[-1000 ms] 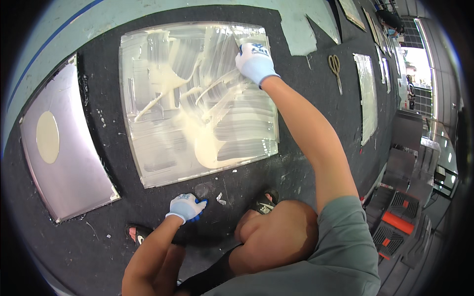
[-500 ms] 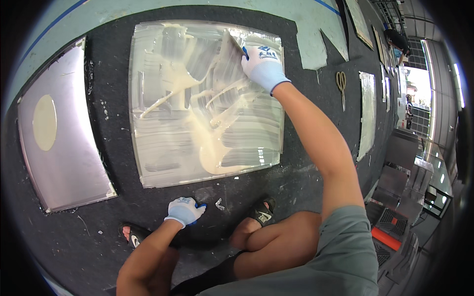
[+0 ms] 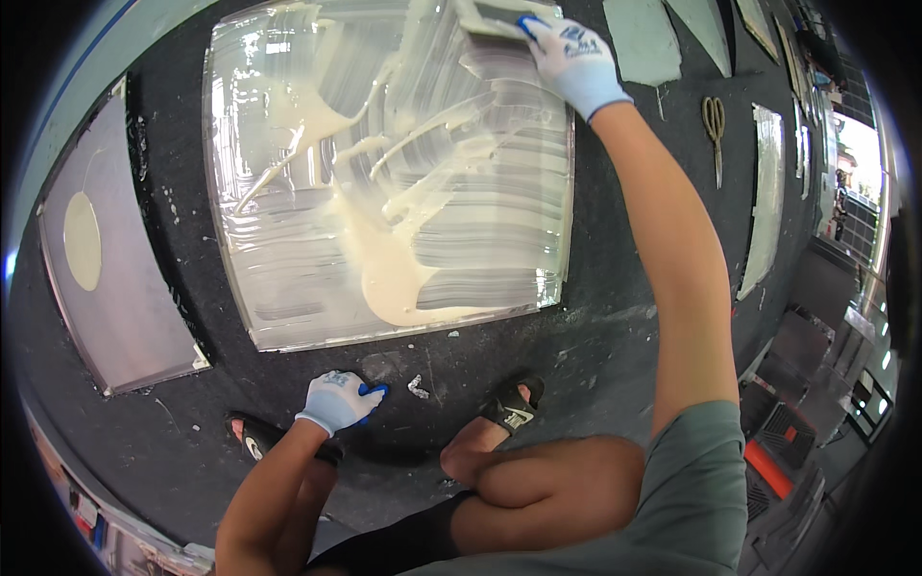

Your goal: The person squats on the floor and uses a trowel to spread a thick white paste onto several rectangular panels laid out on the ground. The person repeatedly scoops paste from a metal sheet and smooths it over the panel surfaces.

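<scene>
The right hand (image 3: pixel 579 69) gripped a scraper (image 3: pixel 490 27) near the far right corner of the panel (image 3: pixel 288 337). Past its near edge, the left hand (image 3: pixel 336 398) curled, hold unclear.

- The upper border is cutting off the coated panel (image 3: pixel 307 254).
- The right hand (image 3: pixel 578 69) is partly covering the flat blade (image 3: pixel 495 30).
- The left hand (image 3: pixel 338 398) is hiding its own palm.
- The lower border is cropping the grey shirt (image 3: pixel 677 494).

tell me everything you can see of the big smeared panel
The large, roughly square, smooth-looking panel lies flat on the dark floor, its top edge partly out of picture. Glossy cream liquid coats it in streaks, pooling thickest near the lower middle. The gloved right hand holds a flat spreader at its upper right.
</scene>
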`<state>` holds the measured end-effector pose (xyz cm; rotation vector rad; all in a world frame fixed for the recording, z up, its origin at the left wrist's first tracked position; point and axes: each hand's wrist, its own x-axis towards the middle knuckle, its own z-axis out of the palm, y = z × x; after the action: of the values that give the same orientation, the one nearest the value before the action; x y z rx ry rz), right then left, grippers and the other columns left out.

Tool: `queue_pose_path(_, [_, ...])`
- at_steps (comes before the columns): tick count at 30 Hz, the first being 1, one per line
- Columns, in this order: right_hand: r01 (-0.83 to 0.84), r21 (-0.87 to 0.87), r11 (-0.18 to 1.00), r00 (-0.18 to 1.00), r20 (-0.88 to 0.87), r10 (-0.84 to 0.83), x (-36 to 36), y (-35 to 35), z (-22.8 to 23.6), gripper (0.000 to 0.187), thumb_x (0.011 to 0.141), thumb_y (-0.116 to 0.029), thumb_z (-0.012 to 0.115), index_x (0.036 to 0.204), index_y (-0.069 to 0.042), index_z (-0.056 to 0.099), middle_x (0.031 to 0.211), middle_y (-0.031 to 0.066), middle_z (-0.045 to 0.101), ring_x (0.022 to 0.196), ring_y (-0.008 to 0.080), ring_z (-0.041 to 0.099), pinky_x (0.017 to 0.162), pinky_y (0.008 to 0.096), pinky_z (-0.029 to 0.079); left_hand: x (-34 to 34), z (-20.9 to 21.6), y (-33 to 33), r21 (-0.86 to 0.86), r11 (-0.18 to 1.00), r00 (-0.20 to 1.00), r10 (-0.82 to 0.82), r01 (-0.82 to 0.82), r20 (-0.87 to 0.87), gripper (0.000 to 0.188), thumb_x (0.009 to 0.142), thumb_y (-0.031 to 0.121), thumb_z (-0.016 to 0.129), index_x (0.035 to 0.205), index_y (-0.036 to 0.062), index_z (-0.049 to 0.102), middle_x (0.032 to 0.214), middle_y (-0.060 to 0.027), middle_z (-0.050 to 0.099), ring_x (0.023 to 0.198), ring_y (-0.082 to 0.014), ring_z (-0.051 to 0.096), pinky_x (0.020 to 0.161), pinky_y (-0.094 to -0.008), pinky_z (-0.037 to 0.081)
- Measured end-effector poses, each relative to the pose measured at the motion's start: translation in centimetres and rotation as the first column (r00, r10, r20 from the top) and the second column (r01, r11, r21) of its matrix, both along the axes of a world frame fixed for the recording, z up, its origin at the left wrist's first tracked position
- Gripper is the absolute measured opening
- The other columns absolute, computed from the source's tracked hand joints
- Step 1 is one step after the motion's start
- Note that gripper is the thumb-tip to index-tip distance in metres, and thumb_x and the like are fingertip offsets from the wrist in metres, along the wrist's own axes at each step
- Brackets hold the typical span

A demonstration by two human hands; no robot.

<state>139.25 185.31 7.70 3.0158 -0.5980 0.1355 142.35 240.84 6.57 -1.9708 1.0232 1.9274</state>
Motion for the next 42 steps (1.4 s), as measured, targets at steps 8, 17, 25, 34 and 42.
queue_pose_path(8, [-0.085,0.090,0.992,0.978,-0.183,0.100,-4.4,5.0,5.1,0.024,0.102,-0.020,0.061,0.120,-0.011,0.073,0.114,0.0113,0.075,0.103,0.0336,0.071,0.086,0.0439,0.059,0.0,0.2,-0.1,-0.055,0.998,0.999,-0.010,0.013,0.045,0.061,0.094,0.067,0.059,0.067,0.0154,0.078,0.075,-0.0082,0.076,0.088,-0.0303,0.076,0.088,-0.0417,0.058])
queue_pose_path(17, [0.032,0.211,0.977,0.994,-0.108,-0.009,-4.3,8.4,1.8,0.025,0.103,-0.023,0.053,0.110,-0.008,0.070,0.098,0.0141,0.072,0.097,0.0327,0.070,0.079,0.0446,0.058,-0.1,-0.1,0.3,-0.048,0.996,0.997,0.078,-0.076,0.025,0.057,0.093,0.063,0.064,0.071,0.0133,0.079,0.071,-0.0043,0.076,0.085,-0.0263,0.077,0.089,-0.0395,0.059])
queue_pose_path(25, [0.000,0.363,0.932,0.950,-0.292,0.113,-19.8,25.6,7.3,0.026,0.093,-0.012,0.061,0.116,-0.012,0.072,0.106,0.0074,0.070,0.103,0.0280,0.070,0.084,0.0402,0.060,-0.3,0.2,-0.3,-0.070,0.997,0.998,0.035,-0.032,0.052,0.055,0.096,0.057,0.064,0.070,0.0108,0.078,0.066,-0.0051,0.074,0.077,-0.0242,0.077,0.081,-0.0380,0.059])
queue_pose_path(34, [0.090,0.365,0.926,0.946,-0.322,0.035,-23.3,20.0,8.2,0.022,0.101,-0.016,0.064,0.120,-0.009,0.073,0.106,0.0163,0.074,0.096,0.0343,0.072,0.086,0.0426,0.058,-0.3,0.3,-0.8,0.033,0.978,0.978,0.208,-0.207,-0.033,0.052,0.101,0.046,0.067,0.076,0.0013,0.077,0.063,-0.0092,0.072,0.057,-0.0185,0.071,0.057,-0.0337,0.056])
queue_pose_path(42, [0.111,0.415,0.903,0.955,-0.295,0.019,-23.4,19.4,7.8,0.022,0.100,-0.016,0.064,0.118,-0.007,0.072,0.102,0.0186,0.074,0.092,0.0364,0.072,0.082,0.0443,0.058,-0.7,0.5,-1.1,0.092,0.961,0.965,0.261,-0.260,-0.002,0.057,0.103,0.050,0.066,0.078,-0.0005,0.077,0.065,-0.0113,0.073,0.053,-0.0177,0.069,0.048,-0.0314,0.053])
